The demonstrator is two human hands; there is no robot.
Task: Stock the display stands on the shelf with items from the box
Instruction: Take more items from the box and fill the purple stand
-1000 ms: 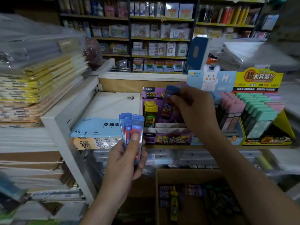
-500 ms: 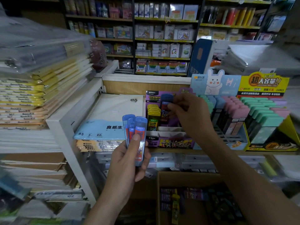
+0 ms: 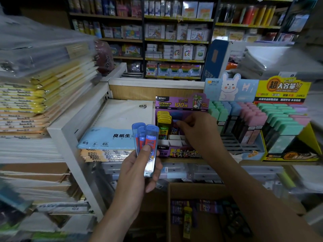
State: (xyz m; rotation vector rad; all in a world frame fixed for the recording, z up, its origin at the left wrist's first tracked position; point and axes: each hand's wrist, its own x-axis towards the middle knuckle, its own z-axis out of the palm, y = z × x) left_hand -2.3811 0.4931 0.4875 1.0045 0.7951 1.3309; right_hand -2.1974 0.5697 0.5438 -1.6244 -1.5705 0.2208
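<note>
White shelf [image 3: 57,130] ran across the frame, w/ stacked paper goods at far left. Cardboard box [image 3: 168,206] sat below the shelf edge, centre-right, holding dark packs & one yellow case; contents too dim to read. B5 paper pack [image 3: 118,119] lay flat on the shelf, just left of the stands.

Three display stands stood side by side on the shelf: purple stand [image 3: 180,103] in the middle, bunny stand [image 3: 229,88] to its right w/ pastel cases in rows, yellow stand [image 3: 283,88] at far right, also full of pastel cases. Purple stand had a column of yellow cases [image 3: 163,119] at its left side; front slots were bare white dividers.

Right hand [image 3: 197,130] reached into the purple stand, fingers curled & pinching the top of a single blue case [image 3: 174,122], which stood upright in the slot just right of the yellow cases.

Left hand [image 3: 138,172] was up in front of the shelf edge, left of the purple stand, gripping three fanned blue cases [image 3: 148,142] upright, thumb pressed on the front one. Those cases were apart from the stand, not touching it.
</note>
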